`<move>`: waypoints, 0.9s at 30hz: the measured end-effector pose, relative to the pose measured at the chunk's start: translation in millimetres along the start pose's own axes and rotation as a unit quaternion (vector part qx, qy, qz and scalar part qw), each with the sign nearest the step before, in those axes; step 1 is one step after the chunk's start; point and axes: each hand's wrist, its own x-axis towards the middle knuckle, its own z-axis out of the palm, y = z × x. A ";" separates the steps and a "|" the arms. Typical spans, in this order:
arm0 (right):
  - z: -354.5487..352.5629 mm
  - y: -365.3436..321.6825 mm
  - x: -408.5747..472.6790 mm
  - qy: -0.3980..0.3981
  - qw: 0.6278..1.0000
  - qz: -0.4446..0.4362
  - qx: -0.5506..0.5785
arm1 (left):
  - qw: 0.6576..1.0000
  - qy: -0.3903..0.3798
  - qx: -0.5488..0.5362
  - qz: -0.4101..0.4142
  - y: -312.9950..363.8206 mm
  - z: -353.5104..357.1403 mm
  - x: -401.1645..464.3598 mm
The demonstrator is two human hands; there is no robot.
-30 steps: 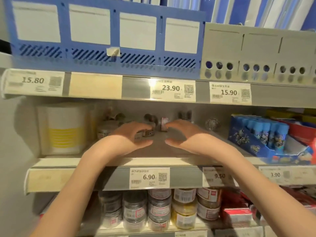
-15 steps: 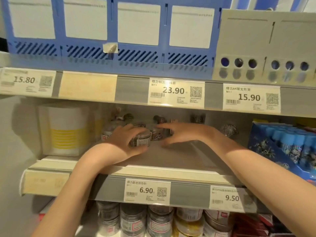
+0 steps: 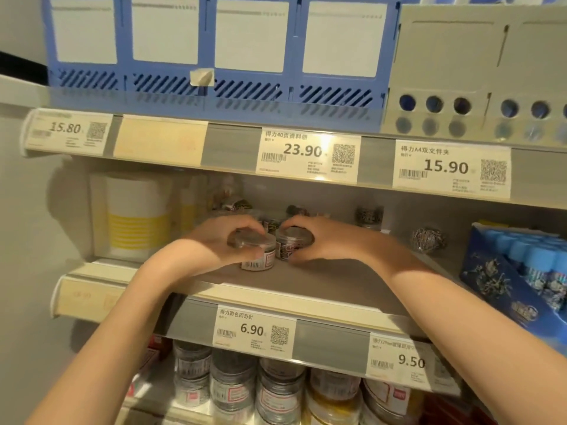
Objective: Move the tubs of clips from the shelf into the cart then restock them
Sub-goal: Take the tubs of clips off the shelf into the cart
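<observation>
Tubs: two clear round tubs side by side on the middle shelf (image 3: pixel 322 283), almost touching.
Left hand (image 3: pixel 214 243): fingers curled over the lid of the left tub (image 3: pixel 256 253), gripping it; barcode label faces out below the fingers.
Right hand (image 3: pixel 325 240): fingers curled round the right tub (image 3: pixel 290 245), gripping it.
Behind the hands: more tubs (image 3: pixel 369 214), blurred.
Below the grip: price tag (image 3: pixel 254 331) reads 6.90; one to its right, 9.50.
Above the grip: tags 15.80, 23.90, 15.90.
</observation>
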 end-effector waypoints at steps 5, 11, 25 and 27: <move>-0.7 0.3 -3.4 0.031 0.998 -0.010 0.046 | 0.999 0.001 -0.033 -0.023 2.7 -0.4 -1.4; -16.6 -13.5 -8.2 0.178 0.966 -0.033 0.185 | 0.998 0.007 -0.049 -0.035 3.9 1.5 -0.8; -19.8 -15.7 -7.4 0.040 0.986 -0.035 0.159 | 0.999 0.040 -0.034 0.012 2.8 1.7 -0.3; -29.7 3.9 -4.5 0.117 0.992 0.022 0.047 | 0.999 0.037 -0.036 0.002 3.4 1.6 -0.8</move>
